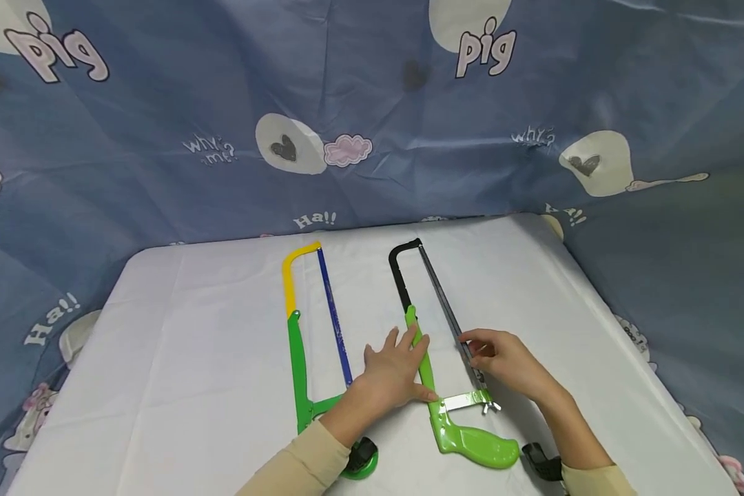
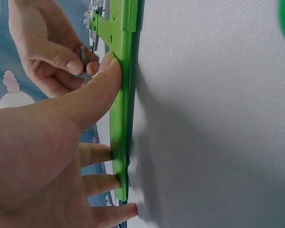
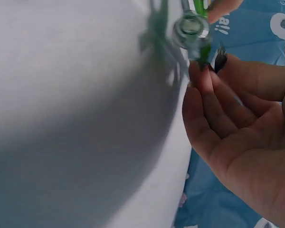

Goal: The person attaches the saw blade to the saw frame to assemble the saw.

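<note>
A hacksaw with a light green handle and black front frame point(image 1: 403, 281) lies on the white-covered table. My left hand point(image 1: 392, 368) rests with spread fingers on its green frame; in the left wrist view the thumb and fingers point(image 2: 99, 185) touch that frame point(image 2: 121, 109). My right hand point(image 1: 505, 358) pinches the grey blade point(image 1: 441, 297) between thumb and fingers, close to the wing nut point(image 1: 491, 408). The right wrist view shows the right fingers point(image 3: 218, 104) curled at the blade's edge, the wing nut end blurred.
To the left lies a second hacksaw with a yellow-and-green frame point(image 1: 297, 351) and a blue blade point(image 1: 335, 317); my left forearm covers part of it. A blue patterned cloth point(image 1: 384, 89) hangs behind the table point(image 1: 211, 331) and along its sides.
</note>
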The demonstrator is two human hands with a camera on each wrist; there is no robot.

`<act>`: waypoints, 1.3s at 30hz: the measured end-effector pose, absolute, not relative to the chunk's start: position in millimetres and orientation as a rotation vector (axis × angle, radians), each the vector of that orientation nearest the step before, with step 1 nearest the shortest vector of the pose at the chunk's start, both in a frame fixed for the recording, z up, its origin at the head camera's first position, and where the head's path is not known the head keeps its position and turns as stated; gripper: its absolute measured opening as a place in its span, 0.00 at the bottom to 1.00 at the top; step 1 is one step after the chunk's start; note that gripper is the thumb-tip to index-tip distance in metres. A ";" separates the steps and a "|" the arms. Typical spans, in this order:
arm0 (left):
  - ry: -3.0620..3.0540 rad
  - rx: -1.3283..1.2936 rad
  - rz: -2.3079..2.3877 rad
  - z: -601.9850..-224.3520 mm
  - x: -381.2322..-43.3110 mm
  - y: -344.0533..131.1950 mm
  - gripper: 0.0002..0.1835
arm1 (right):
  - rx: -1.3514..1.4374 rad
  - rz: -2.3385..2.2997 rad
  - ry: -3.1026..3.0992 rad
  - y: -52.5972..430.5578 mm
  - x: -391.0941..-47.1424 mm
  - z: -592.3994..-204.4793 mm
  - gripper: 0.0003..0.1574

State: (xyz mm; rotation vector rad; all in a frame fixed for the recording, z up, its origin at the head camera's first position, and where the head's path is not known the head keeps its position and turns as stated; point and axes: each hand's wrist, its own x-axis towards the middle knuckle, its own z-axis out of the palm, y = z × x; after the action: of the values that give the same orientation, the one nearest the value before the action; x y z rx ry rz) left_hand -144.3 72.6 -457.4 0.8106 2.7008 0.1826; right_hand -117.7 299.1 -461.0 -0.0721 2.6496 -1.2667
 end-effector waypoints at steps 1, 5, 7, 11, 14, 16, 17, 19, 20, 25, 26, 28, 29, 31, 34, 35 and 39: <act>2.701 0.810 0.189 -457.0 -144.4 72.1 0.53 | -0.068 -1.268 2.642 298.9 -117.8 -462.3 0.25; 2.704 0.823 0.209 -454.9 -144.3 71.2 0.53 | -0.043 -1.274 2.629 299.0 -116.0 -466.8 0.25; 2.703 0.834 0.220 -453.8 -144.0 71.5 0.53 | -0.038 -1.270 2.632 300.4 -114.5 -468.2 0.24; 2.702 0.841 0.233 -452.8 -143.1 71.9 0.53 | -0.057 -1.287 2.616 304.1 -112.3 -468.9 0.22; 2.703 0.846 0.233 -452.6 -142.8 72.4 0.53 | -0.082 -1.326 2.592 307.7 -111.6 -469.2 0.22; 2.703 0.849 0.229 -452.9 -142.9 72.7 0.53 | -0.087 -1.354 2.574 310.2 -111.5 -470.7 0.21; 2.703 0.850 0.226 -453.1 -143.1 72.8 0.53 | -0.082 -1.363 2.568 311.1 -111.5 -471.4 0.21; 2.705 0.850 0.222 -453.1 -143.2 73.0 0.53 | -0.070 -1.377 2.558 311.8 -111.2 -472.0 0.21; 2.704 0.848 0.223 -452.9 -143.4 73.2 0.53 | -0.063 -1.380 2.553 311.9 -111.1 -472.1 0.21; 2.699 0.838 0.220 -453.0 -143.8 73.2 0.53 | -0.035 -1.377 2.545 309.2 -110.7 -469.6 0.20; 2.698 0.840 0.216 -453.1 -143.7 73.1 0.53 | -0.034 -1.379 2.545 308.5 -110.4 -469.3 0.20; 2.698 0.845 0.207 -453.6 -143.8 72.9 0.53 | -0.028 -1.384 2.548 308.0 -110.1 -469.3 0.19; 2.700 0.848 0.205 -453.6 -144.1 73.0 0.53 | -0.025 -1.387 2.550 308.0 -110.1 -469.7 0.19; 2.703 0.850 0.206 -454.4 -144.5 73.0 0.53 | -0.022 -1.391 2.559 308.0 -109.9 -470.3 0.20; 2.704 0.847 0.212 -454.8 -145.3 72.9 0.53 | -0.007 -1.399 2.569 308.0 -109.6 -471.2 0.21; 2.703 0.845 0.213 -454.8 -145.3 72.8 0.53 | 0.012 -1.405 2.571 307.7 -109.4 -471.4 0.22; 2.696 0.840 0.216 -455.4 -143.7 72.7 0.53 | 0.085 -1.423 2.563 307.3 -107.2 -472.2 0.18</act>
State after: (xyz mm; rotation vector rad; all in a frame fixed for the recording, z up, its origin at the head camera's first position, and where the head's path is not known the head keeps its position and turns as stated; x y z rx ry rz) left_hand -143.7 72.7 -455.4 0.8396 2.6964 0.2157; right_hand -107.2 307.3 -472.2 0.0847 2.5632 -1.4231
